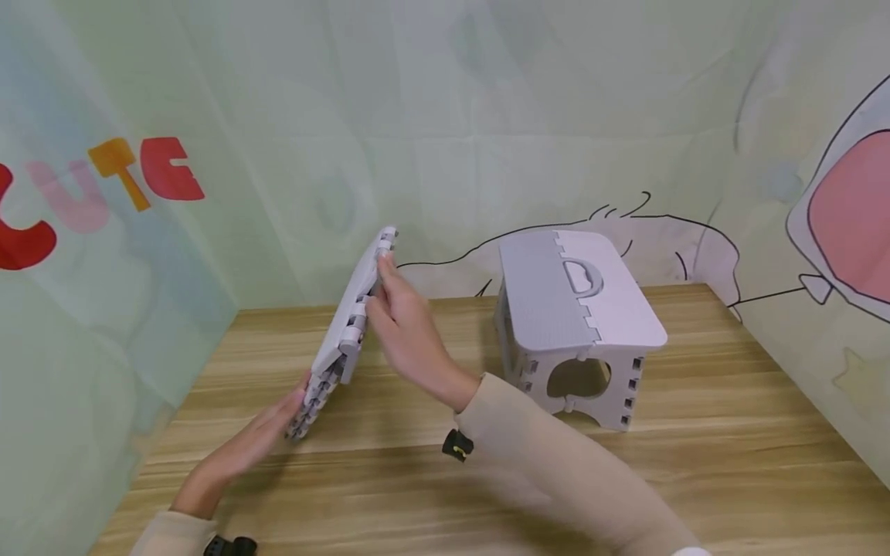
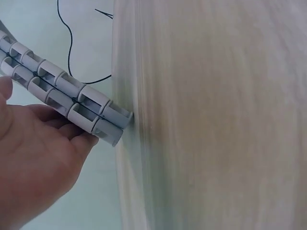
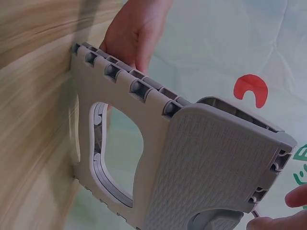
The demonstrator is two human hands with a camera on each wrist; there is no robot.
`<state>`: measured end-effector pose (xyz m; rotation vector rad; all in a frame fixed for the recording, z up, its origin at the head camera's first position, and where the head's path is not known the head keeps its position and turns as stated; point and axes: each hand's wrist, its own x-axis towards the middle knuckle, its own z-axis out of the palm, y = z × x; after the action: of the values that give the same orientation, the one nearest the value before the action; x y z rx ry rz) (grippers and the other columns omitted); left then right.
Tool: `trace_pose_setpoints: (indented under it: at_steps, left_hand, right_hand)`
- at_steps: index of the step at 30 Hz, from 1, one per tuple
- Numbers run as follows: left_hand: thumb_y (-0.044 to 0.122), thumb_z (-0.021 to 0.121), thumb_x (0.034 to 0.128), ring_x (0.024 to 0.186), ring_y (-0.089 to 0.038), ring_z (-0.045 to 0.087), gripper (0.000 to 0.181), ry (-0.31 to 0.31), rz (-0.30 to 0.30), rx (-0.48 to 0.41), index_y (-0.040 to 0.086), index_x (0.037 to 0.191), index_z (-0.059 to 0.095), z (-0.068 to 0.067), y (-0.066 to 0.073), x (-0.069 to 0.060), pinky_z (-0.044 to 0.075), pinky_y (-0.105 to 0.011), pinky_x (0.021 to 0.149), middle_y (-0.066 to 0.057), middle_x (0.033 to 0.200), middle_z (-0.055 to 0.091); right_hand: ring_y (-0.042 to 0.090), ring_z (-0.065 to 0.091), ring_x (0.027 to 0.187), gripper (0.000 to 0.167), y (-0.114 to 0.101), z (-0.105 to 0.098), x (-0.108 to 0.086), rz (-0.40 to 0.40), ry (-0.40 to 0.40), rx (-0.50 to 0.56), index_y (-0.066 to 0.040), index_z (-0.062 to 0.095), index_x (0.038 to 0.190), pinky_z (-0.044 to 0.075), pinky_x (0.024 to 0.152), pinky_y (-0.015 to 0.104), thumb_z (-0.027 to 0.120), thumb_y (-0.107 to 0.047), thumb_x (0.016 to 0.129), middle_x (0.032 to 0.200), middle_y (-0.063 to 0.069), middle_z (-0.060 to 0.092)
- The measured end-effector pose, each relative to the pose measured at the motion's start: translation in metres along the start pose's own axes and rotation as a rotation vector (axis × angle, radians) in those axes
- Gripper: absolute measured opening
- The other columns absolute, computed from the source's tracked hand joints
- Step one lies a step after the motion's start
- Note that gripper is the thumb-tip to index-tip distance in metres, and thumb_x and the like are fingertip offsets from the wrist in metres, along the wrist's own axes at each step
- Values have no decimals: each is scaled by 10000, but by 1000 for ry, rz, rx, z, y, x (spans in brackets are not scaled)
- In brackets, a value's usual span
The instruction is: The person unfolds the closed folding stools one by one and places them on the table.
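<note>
A grey-and-white folding stool (image 1: 351,309), mostly folded flat, is tilted on edge above the left part of the table. My left hand (image 1: 239,452) holds its lower leg end; in the left wrist view this hand (image 2: 43,158) has its fingers bent behind the hinged edge (image 2: 72,93). Higher up, my right hand (image 1: 417,340) grips the stool's upper edge. From the right wrist, the leg panel (image 3: 144,115) and textured top (image 3: 211,153) show at an angle to each other, with right fingertips (image 3: 288,213) by the top's far edge.
A second stool (image 1: 549,301), unfolded and upright, stands on the wooden table (image 1: 695,463) right of the hands, its handle on top. A printed cloth (image 1: 431,139) hangs behind and at both sides. Black wrist straps show at both sleeves.
</note>
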<state>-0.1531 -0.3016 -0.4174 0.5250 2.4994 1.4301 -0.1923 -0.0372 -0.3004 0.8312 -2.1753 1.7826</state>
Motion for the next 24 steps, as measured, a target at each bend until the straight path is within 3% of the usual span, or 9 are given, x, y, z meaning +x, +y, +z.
trace_pose_setpoints:
  at_steps: [2,3,5,6,7,9,12,18,24]
  left_hand:
    - [276,149,1118,1424,-564,18,578,17,-31,9,-100,1542,40,-1,-1,0,67,-620,1123,-345,1581,0]
    - [283,147,1118,1425,-559,25,582,21,-42,6,-104,1540,45,-2,-1,0,107,-518,1163,-348,1579,9]
    - [300,149,1119,1431,-541,41,595,37,-67,-3,-120,1532,66,-3,-1,-1,167,-291,1155,-354,1576,33]
    - [303,150,1120,1429,-538,44,601,42,-69,-10,-133,1525,70,-3,-2,-1,187,-186,1114,-362,1571,39]
    - [298,149,1120,1425,-536,49,603,46,-64,-19,-151,1516,73,-3,-2,-1,198,-107,1058,-371,1565,46]
    - [279,147,1121,1411,-545,61,602,46,-46,-44,-188,1493,73,-4,-3,-1,211,-26,965,-400,1545,55]
    - [289,145,1121,1402,-551,77,621,45,-52,-68,-215,1476,72,-5,-5,-1,244,-60,975,-418,1533,61]
    - [368,113,1111,1402,-562,100,701,39,-132,-101,-233,1466,39,-8,-6,-2,263,-86,979,-430,1528,47]
    - [367,82,1107,1392,-576,38,705,19,-109,-160,-237,1457,-18,-11,-7,-5,264,-115,1022,-438,1523,-6]
  right_hand:
    - [64,520,772,547,-3,1,5,-5,-14,-48,37,240,1542,438,608,176,410,-47,1029,1631,104,129]
    - [57,573,979,540,-5,2,7,-4,-26,-71,43,245,1539,472,741,154,405,-48,1032,1629,117,132]
    - [78,367,1392,528,-8,4,12,2,-58,-122,46,251,1537,400,997,155,402,-55,1041,1629,134,135]
    - [101,222,1463,526,-9,5,15,9,-76,-144,39,249,1540,320,1088,175,400,-62,1046,1630,136,134]
    - [106,97,1476,525,-11,5,16,16,-94,-164,34,244,1544,218,1139,190,397,-71,1052,1632,135,127]
    - [111,78,1480,522,-13,8,20,20,-121,-210,21,239,1550,171,1150,197,391,-84,1062,1635,121,118]
    - [119,78,1484,520,-15,11,24,13,-147,-281,15,235,1555,137,1152,202,387,-104,1072,1635,106,117]
    - [160,113,1490,511,-18,16,31,-37,-179,-391,39,262,1541,118,1155,215,390,-108,1069,1625,156,159]
    - [164,114,1485,517,-20,22,38,-74,-217,-438,43,263,1540,137,1145,211,386,-126,1067,1628,167,141]
